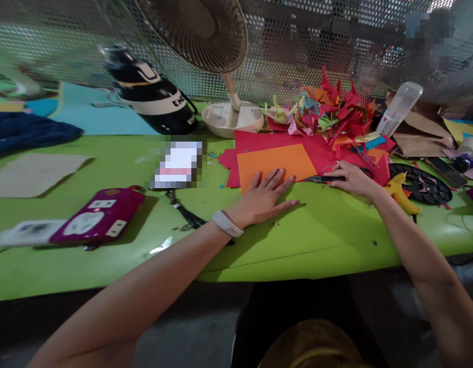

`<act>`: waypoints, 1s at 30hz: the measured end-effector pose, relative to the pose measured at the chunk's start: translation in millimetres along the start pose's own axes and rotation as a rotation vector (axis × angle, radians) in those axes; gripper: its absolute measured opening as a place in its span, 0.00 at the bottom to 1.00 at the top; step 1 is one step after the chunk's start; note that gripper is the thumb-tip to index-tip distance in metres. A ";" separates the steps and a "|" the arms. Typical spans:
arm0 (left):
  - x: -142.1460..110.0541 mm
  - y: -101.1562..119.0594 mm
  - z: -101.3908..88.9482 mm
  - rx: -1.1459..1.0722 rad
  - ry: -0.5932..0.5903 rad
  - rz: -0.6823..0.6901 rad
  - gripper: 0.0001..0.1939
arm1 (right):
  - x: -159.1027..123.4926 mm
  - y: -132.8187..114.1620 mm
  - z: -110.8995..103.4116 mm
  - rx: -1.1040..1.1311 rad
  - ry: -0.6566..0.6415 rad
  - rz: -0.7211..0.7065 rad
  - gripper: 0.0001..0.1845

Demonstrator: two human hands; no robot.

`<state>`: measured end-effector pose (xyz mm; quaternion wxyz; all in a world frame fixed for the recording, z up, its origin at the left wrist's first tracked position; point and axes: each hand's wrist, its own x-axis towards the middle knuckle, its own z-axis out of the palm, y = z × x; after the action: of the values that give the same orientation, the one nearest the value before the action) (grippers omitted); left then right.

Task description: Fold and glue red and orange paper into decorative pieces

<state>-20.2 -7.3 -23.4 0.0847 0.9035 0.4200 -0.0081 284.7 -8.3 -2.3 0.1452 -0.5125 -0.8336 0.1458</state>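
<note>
My left hand [261, 197] lies flat with fingers spread, its fingertips on a sheet of orange paper [277, 158]. The orange sheet rests over larger red paper [298, 139]. Just right of the sheet, my right hand [353, 180] has its fingers closed over a pair of dark scissors [323, 179], whose blades point left at the sheet's right corner. Part of the scissors is hidden under the hand. Behind the red paper is a heap of folded paper pieces [344, 115], mostly red and orange.
On the green table [298, 250], a phone [179, 162] with a strap and a purple power bank [100, 214] lie left. A black bottle [156, 97] and a fan [232, 115] stand behind. To the right are a yellow paper piece [403, 194], a round black tray [439, 191] and a clear bottle [401, 107].
</note>
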 end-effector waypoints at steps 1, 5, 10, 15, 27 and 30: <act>0.2 0.0 0.2 0.000 -0.001 -0.002 0.42 | -0.4 -0.9 -0.4 0.000 0.002 0.001 0.19; 0.6 0.4 0.3 -0.006 0.001 0.000 0.43 | 1.7 -7.8 5.6 -0.022 0.038 0.003 0.20; 0.3 0.7 -0.6 -0.008 0.001 0.003 0.44 | 7.4 -14.3 17.1 -0.064 0.058 0.003 0.19; -0.5 0.3 -0.8 -0.013 0.008 0.011 0.43 | 5.6 -15.4 12.0 -0.032 -0.012 -0.034 0.20; 3.2 2.7 -12.7 -0.025 0.001 0.073 0.41 | -0.4 -17.3 4.6 -0.127 0.061 0.053 0.19; -2.2 -3.6 -14.2 -0.007 -0.013 -0.078 0.40 | -0.4 -14.3 5.0 -0.129 0.061 0.055 0.19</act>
<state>-25.1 -4.5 -9.7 0.0899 0.8862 0.4542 -0.0157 271.3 -15.3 -1.3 0.1332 -0.5478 -0.8221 0.0798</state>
